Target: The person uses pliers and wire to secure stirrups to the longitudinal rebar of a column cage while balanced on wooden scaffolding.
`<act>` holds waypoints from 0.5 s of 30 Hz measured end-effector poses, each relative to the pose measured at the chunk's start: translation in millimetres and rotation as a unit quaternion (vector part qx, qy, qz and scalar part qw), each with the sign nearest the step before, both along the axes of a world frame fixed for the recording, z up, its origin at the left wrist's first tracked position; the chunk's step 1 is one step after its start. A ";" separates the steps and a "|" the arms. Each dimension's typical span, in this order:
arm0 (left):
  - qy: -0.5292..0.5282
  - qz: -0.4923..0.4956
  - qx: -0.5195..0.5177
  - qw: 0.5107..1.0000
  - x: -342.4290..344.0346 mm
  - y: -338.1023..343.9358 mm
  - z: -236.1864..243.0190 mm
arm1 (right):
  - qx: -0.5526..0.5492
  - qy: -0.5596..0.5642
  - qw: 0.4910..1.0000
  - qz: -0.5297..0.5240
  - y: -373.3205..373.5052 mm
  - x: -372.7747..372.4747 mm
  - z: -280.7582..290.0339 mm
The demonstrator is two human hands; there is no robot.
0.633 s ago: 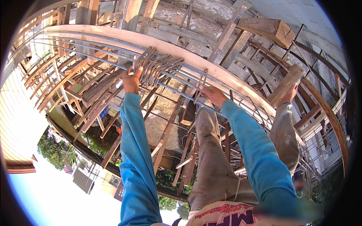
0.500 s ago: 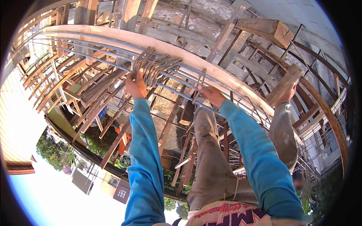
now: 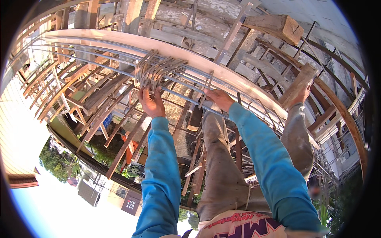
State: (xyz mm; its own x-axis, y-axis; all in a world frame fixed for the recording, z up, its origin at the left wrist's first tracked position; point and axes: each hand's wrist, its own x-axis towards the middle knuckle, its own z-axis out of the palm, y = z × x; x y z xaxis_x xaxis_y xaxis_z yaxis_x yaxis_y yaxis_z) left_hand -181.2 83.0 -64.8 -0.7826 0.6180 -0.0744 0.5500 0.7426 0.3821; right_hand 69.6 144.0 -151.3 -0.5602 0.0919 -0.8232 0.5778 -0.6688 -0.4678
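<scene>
A bundle of bent rusty steel stirrups (image 3: 156,67) hangs over long steel bars (image 3: 99,61) beside a pale plank (image 3: 190,57). My left hand (image 3: 151,99), below the bundle, has its fingers curled at the stirrups' lower ends. My right hand (image 3: 218,99), to the right, is closed on a thin steel piece where it crosses the bars. Blue sleeves cover both forearms.
My bare right foot (image 3: 303,93) is by a wooden block (image 3: 297,85). Timber scaffolding (image 3: 67,87) and a beam end (image 3: 274,27) surround the bars. A concrete surface (image 3: 333,31) is at upper right; trees (image 3: 55,156) and buildings (image 3: 129,202) appear below the scaffold.
My left hand has moved down and right, from the upper left of the stirrups to their lower ends. My right hand has shifted slightly left in view.
</scene>
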 end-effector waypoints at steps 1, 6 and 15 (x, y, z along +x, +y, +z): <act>0.000 0.002 -0.001 1.000 4.1 -0.1 -0.3 | 0.002 0.009 1.000 0.006 2.0 -1.4 3.5; 0.099 -0.071 -0.040 0.992 26.4 8.8 -5.4 | -0.012 -0.007 1.000 -0.006 2.6 3.6 0.1; -0.008 0.018 -0.011 1.000 48.0 6.4 -15.0 | 0.011 -0.023 0.999 0.035 16.8 3.5 17.9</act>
State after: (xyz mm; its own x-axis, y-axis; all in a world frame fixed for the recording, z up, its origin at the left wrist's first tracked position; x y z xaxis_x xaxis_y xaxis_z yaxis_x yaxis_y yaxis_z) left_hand -133.2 89.4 -79.8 -0.8030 0.5876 -0.0999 0.5171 0.7702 0.3732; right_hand 73.1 160.7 -133.4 -0.5271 0.0724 -0.8467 0.6441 -0.6159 -0.4537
